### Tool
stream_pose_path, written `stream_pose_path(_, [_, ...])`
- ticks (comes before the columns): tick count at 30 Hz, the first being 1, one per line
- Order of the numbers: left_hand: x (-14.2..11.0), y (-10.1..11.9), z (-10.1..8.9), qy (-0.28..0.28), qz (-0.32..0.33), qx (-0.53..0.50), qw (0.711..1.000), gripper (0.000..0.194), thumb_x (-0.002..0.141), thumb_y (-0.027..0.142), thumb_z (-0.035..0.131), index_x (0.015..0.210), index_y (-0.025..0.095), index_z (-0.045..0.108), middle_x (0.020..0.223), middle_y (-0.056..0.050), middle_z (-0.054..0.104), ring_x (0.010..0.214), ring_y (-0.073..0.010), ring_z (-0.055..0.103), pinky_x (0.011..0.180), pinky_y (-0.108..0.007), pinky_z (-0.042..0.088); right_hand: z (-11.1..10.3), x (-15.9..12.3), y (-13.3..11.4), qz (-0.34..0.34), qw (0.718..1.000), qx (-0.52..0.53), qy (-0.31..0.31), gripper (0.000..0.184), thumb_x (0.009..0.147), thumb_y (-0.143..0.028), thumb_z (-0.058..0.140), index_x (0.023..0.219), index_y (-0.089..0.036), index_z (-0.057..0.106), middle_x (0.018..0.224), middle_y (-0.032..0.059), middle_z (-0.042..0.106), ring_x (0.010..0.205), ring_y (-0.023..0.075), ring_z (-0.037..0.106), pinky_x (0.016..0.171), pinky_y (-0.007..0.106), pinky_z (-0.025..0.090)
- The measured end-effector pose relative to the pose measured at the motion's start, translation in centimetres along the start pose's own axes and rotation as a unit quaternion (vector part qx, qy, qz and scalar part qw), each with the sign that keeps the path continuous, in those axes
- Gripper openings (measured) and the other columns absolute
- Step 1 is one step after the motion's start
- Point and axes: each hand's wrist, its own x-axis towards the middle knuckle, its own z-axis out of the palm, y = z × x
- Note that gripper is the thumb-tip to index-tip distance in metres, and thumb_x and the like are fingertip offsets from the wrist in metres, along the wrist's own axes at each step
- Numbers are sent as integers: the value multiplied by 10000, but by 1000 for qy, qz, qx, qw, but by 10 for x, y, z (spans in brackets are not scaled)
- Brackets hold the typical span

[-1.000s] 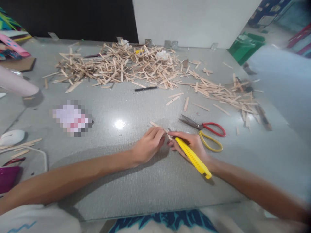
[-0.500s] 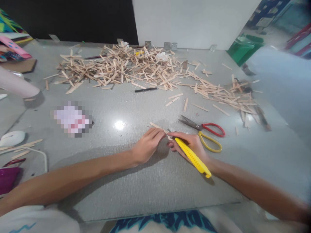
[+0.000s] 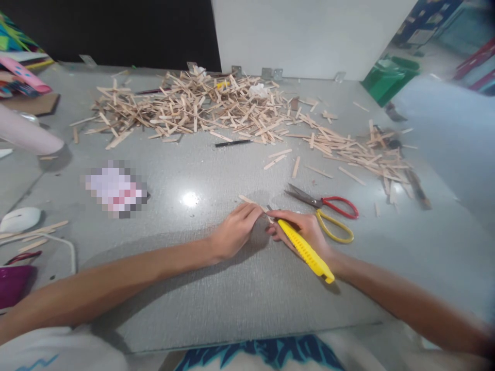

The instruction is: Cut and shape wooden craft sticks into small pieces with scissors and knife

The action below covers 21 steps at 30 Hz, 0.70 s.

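The near end of the yellow cutter (image 3: 305,251) has shifted slightly left, while both hands hold almost the same pose. The right hand (image 3: 309,229) is closed around the cutter; the left hand (image 3: 234,232) pinches a wooden stick (image 3: 246,199) between them, its tip pointing far left. Scissors (image 3: 320,202) lie just right, the stick pile (image 3: 193,109) farther off

**Yellow and red are brightening the grey**

We are seeing a long, bright yellow plastic cutter (image 3: 303,247) and thin, pale tan wooden sticks (image 3: 247,199). The dark-bladed metal scissors (image 3: 320,202) are showing one red loop, one yellow. Blue dots are patterning the pink curled sheet (image 3: 25,76); a blue zigzag is marking the white fabric sleeve (image 3: 77,342).
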Motion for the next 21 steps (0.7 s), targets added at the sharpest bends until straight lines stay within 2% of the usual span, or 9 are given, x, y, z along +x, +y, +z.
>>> stream_pose_path(6, [-3,-3,3,11,-1,-20,1000,245,1068,52,457,1209,206,586,1151,-97,712,1080,-240,712,915,-404,636,1,0,1,12,1000,9,6,315,1009,-316,775,1308,-220,797,956,58,849,870,241,867,754,331,756])
stream_pose_path(11, [0,-1,3,33,-6,-22,999,164,1130,128,442,1166,194,587,1103,-90,718,1016,-221,720,879,-379,630,1,0,0,19,999,27,14,316,1000,-294,786,1306,-217,794,967,55,845,887,230,868,763,309,753])
stream_pose_path(21, [3,1,3,44,-12,-13,999,174,1144,162,434,1117,196,603,1063,-81,725,970,-212,723,841,-359,620,-1,0,1,19,1000,22,8,324,1020,-326,764,1320,-207,786,956,61,839,882,239,867,755,324,752])
